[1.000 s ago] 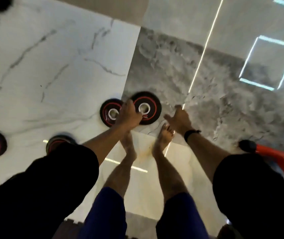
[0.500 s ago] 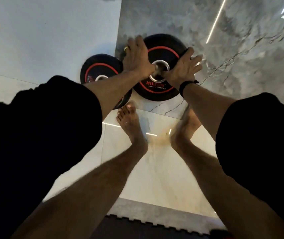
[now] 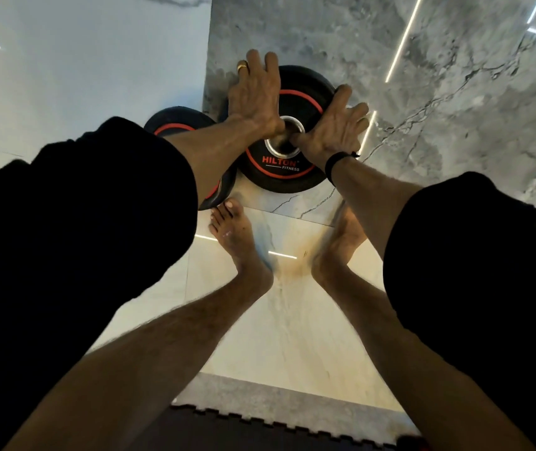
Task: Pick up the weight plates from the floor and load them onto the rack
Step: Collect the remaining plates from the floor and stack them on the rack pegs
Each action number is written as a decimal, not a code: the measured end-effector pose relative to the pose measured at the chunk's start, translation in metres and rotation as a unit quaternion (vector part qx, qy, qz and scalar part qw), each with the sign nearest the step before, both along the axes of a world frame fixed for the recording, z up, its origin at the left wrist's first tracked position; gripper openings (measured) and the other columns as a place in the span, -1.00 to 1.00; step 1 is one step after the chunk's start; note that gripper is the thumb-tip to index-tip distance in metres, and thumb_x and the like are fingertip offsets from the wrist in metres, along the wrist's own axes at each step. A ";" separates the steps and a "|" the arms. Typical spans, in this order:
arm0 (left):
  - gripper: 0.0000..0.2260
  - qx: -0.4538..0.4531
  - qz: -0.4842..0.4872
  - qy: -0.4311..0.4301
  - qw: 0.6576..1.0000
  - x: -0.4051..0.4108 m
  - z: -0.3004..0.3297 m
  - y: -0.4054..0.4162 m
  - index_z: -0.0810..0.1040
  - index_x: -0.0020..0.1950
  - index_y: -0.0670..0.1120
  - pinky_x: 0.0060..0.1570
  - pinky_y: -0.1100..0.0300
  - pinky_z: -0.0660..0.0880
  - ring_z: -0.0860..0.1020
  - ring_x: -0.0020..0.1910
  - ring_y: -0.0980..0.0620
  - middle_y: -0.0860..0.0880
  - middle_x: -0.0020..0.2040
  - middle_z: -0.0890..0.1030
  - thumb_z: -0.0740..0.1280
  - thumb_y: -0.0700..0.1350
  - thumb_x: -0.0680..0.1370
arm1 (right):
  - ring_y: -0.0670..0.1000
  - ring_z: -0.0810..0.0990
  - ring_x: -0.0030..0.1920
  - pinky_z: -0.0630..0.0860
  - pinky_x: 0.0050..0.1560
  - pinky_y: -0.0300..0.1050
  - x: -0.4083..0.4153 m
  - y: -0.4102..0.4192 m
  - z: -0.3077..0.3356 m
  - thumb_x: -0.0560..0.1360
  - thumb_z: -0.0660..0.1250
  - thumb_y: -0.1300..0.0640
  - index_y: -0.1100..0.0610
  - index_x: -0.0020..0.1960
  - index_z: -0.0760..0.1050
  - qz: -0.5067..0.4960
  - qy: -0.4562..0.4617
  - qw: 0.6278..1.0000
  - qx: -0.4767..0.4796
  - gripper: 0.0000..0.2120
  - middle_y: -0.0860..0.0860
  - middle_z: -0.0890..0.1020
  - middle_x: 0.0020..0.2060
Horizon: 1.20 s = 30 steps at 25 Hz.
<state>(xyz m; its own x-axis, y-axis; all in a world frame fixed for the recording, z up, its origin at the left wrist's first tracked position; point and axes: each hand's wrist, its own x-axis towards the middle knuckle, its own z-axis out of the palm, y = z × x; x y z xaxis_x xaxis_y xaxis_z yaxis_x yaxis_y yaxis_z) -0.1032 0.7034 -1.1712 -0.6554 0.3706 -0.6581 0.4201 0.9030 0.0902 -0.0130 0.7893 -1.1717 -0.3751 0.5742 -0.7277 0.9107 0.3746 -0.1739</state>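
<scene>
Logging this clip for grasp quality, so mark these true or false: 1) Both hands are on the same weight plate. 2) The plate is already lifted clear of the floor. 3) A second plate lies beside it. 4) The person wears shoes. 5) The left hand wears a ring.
1) Both hands are on the same weight plate: true. The left hand and right hand grip the HILTON plate, thumbs in its centre hole.
2) Already lifted: false. It lies flat on the floor.
3) Second plate beside it: true, the second plate to its left.
4) Shoes: false. The feet are bare.
5) Ring: true, a gold ring.
</scene>
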 end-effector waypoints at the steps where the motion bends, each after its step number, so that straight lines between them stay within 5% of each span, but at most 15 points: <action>1: -0.11 -0.001 0.000 -0.003 1.000 -0.001 0.002 0.000 0.22 0.39 -0.14 0.02 0.07 0.50 0.34 0.30 -0.19 -0.21 0.38 0.26 0.63 0.00 0.22 | 0.20 0.28 0.28 0.51 0.02 0.10 0.001 -0.001 0.003 0.12 0.60 -0.21 0.03 0.39 0.18 0.003 0.008 1.000 0.015 0.00 0.16 0.26 0.28; 8: -0.13 0.015 0.010 0.001 1.000 0.006 0.026 -0.006 0.26 0.37 -0.16 -0.03 0.09 0.48 0.38 0.27 -0.19 -0.20 0.38 0.27 0.63 0.05 0.23 | 0.15 0.34 0.19 0.42 -0.08 0.02 0.012 -0.015 0.022 0.16 0.54 -0.29 0.02 0.39 0.21 0.042 0.050 0.992 0.109 -0.05 0.14 0.36 0.20; 13: -0.18 0.077 0.097 0.024 0.992 0.040 0.050 0.003 0.28 0.34 -0.16 -0.11 0.23 0.41 0.47 0.20 -0.10 -0.13 0.36 0.30 0.62 0.05 0.24 | 0.15 0.39 0.10 0.45 -0.06 0.06 0.034 0.007 0.042 0.16 0.54 -0.10 -0.04 0.32 0.12 0.121 0.094 0.969 0.196 -0.12 0.12 0.40 0.13; 18: -0.16 0.107 0.138 0.004 0.985 0.077 0.084 0.034 0.26 0.35 -0.15 -0.02 0.10 0.50 0.47 0.22 -0.09 -0.09 0.29 0.41 0.60 0.06 0.23 | 0.19 0.36 0.20 0.45 0.00 0.10 0.058 0.058 0.090 0.21 0.52 0.02 0.02 0.41 0.22 0.190 0.070 0.966 0.160 -0.16 0.15 0.37 0.22; 25: -0.15 0.072 -0.060 -0.038 0.995 0.097 0.234 0.057 0.26 0.32 -0.18 0.05 -0.01 0.47 0.50 0.16 -0.17 -0.17 0.22 0.45 0.55 0.22 0.24 | 0.23 0.36 0.21 0.50 0.01 0.20 0.115 0.069 0.233 0.18 0.56 -0.09 0.04 0.38 0.19 0.080 0.045 0.992 0.091 -0.10 0.16 0.36 0.20; 30: -0.09 0.065 -0.146 -0.051 0.986 0.119 0.412 0.050 0.25 0.36 -0.20 0.12 -0.11 0.50 0.49 0.19 -0.22 -0.20 0.27 0.44 0.53 0.26 0.23 | 0.22 0.37 0.20 0.49 -0.02 0.18 0.157 0.045 0.397 0.18 0.54 -0.09 0.03 0.38 0.19 0.002 0.061 0.995 0.077 -0.11 0.16 0.37 0.20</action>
<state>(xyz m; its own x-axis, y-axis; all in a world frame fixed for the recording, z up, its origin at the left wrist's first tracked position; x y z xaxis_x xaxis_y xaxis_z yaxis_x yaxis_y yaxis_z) 0.0160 0.7534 -0.7595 -0.4402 0.6198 -0.6497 0.6434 0.7224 0.2531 0.1439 0.8346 -0.7747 -0.4579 0.6743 -0.5794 0.8848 0.4085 -0.2239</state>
